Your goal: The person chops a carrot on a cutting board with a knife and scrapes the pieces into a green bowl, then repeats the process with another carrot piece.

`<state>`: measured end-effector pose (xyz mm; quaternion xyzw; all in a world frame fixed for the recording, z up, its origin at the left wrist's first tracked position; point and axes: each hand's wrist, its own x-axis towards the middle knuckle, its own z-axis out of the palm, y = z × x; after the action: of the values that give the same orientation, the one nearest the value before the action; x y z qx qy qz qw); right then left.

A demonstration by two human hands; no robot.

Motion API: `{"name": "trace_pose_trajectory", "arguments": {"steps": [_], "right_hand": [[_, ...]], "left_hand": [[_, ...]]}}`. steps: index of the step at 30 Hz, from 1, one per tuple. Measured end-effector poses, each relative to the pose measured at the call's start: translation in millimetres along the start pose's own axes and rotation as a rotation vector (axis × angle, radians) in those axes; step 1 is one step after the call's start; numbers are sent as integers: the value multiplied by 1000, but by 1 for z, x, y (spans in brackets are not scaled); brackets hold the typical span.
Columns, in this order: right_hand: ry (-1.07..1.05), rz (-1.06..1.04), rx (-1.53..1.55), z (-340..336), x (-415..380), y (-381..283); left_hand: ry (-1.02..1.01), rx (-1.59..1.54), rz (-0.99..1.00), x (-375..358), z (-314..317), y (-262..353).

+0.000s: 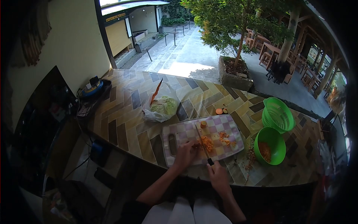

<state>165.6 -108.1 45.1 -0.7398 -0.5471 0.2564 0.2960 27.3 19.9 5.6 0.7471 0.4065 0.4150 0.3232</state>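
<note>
My right hand [218, 176] grips the black handle of a kitchen knife [203, 145], whose blade points away across the cutting board [233, 125]. To the left of the blade my left hand [185, 154] rests on the board, fingers bent together beside the chopped carrot [206, 143]. What those fingers hold, if anything, is hidden. A short carrot piece [203, 124] sits near the blade's tip. Further right on the board lie more loose carrot bits [224, 139].
Behind the board is a plastic bag with cabbage [164, 106] and a whole carrot [156, 91]. A green bowl [281, 151] with orange bits and a green colander [287, 119] stand right. Scraps [250, 156] lie beside the bowl. A cable reel [91, 87] sits left.
</note>
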Motion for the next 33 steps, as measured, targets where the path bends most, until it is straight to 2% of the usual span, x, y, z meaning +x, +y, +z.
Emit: {"name": "trace_pose_trajectory", "arguments": {"steps": [4,7,10,13,16,19,22,28,31,33], "right_hand": [[134,-32,18,-7,-8,1],[192,-28,-44,-8,-11,9],[206,-12,-113,-11,-15,15],[225,-33,-141,-12,-20,20],[220,-33,-171,-15,-27,21],[214,-22,-194,-20,-34,23],[236,-25,-178,-23,-41,25],[211,30,-167,-27,-48,34],[209,9,-72,-26,-49,45],[184,5,48,-25,-48,56]], "left_hand": [[22,-156,-76,7,11,3],[117,-72,-139,8,5,19],[172,116,69,10,3,26],[131,249,62,15,10,45],[17,331,-53,25,19,41],[38,324,-94,33,25,30],[78,297,-31,41,31,19],[141,493,93,58,28,24],[156,400,130,64,22,33],[259,277,201,68,21,38]]}}
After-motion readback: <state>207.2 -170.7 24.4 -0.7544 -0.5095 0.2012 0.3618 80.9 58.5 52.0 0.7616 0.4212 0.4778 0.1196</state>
